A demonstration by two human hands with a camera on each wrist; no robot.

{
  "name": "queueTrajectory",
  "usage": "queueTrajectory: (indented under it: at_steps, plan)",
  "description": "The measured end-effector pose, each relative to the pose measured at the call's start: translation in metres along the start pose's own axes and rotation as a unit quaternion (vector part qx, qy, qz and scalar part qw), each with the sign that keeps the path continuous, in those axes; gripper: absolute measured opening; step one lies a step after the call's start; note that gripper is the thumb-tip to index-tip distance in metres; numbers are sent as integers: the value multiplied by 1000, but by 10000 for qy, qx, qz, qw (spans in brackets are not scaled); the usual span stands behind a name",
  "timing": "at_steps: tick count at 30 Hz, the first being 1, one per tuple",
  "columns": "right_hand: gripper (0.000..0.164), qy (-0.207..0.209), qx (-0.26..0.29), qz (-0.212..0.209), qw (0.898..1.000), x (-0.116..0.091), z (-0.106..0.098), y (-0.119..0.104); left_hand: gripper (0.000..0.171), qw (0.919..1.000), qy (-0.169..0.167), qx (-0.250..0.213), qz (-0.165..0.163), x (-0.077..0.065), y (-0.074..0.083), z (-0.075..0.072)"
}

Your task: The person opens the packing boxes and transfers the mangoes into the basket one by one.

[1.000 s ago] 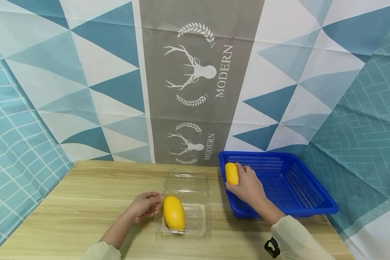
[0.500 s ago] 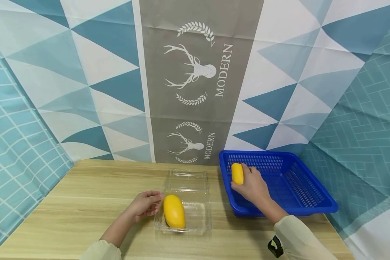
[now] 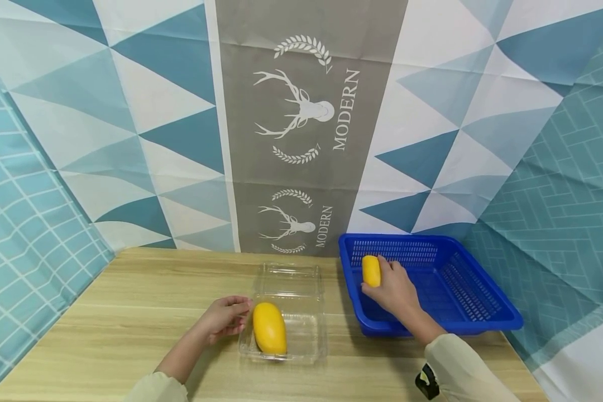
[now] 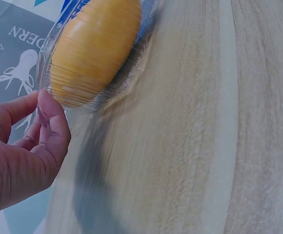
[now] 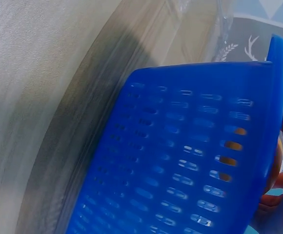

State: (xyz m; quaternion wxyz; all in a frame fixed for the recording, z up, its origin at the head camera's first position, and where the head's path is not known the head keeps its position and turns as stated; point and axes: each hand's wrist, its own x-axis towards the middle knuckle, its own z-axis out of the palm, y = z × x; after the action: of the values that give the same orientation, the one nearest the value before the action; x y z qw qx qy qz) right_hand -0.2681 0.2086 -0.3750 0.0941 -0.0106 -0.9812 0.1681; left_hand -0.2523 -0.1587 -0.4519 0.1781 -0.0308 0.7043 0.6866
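Observation:
My right hand [image 3: 393, 286] grips a yellow mango [image 3: 371, 271] at the left side of the blue basket [image 3: 482, 326]. In the right wrist view the basket wall [image 5: 171, 146] hides most of that mango and much of the hand. A second mango [image 3: 269, 328] lies in the left part of a clear plastic container [image 3: 306, 335], whose hinged lid stands open toward the wall. With thumb and fingertip my left hand [image 3: 224, 319] pinches the container's left rim. The left wrist view has this hand [image 4: 27, 146] meeting the clear edge beside the mango [image 4: 97, 44].
A wooden table [image 3: 130, 312] carries both containers. Patterned cloth [image 3: 291, 139] hangs behind it and along both sides. The basket sits at the table's back right, close to the cloth.
My right hand has moved a little right and down with the mango, from the basket's left rim farther over its inside. My left hand and the clear container have stayed put.

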Motion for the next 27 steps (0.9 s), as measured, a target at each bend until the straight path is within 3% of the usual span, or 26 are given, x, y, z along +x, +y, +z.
queueTrajectory:
  at_steps: [27]
  plan:
    - [80, -75, 5, 196, 9998, 11, 22, 20, 49, 10000, -26, 32, -56, -2, 2, 0]
